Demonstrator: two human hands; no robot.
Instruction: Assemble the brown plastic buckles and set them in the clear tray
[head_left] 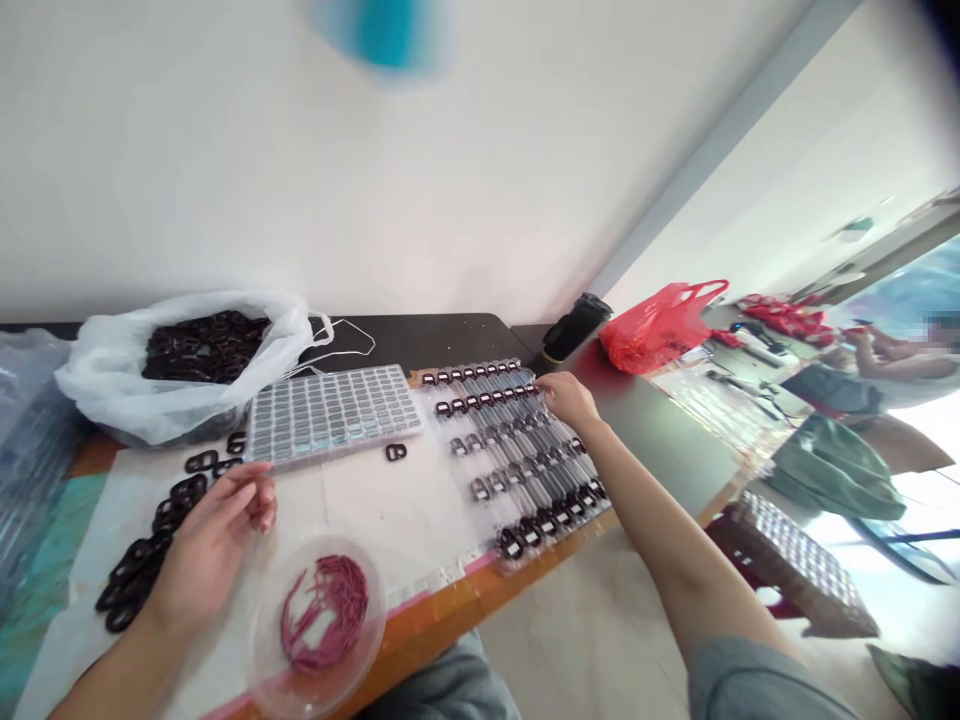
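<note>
My right hand (570, 400) is closed in a pinch at the right end of the second row on a clear plastic tray (457, 490). Its fingertips are on a small black buckle there, mostly hidden by the fingers. Rows of black buckles (544, 522) with small pale inserts fill the tray; the middle rows look greyer. My left hand (217, 540) hovers with half-curled fingers, nothing visible in them, beside loose black buckles (139, 570) and the near left corner of a gridded tray of small grey pieces (337, 405). One black buckle (396, 452) lies alone between the trays.
A round clear tub (379, 610) of dark pink strips stands at the front edge. Behind, a white plastic bag (97, 370) holds many black buckles. A black pouch (576, 325) and red bag (660, 325) sit at right, where another person (892, 370) sits farther away.
</note>
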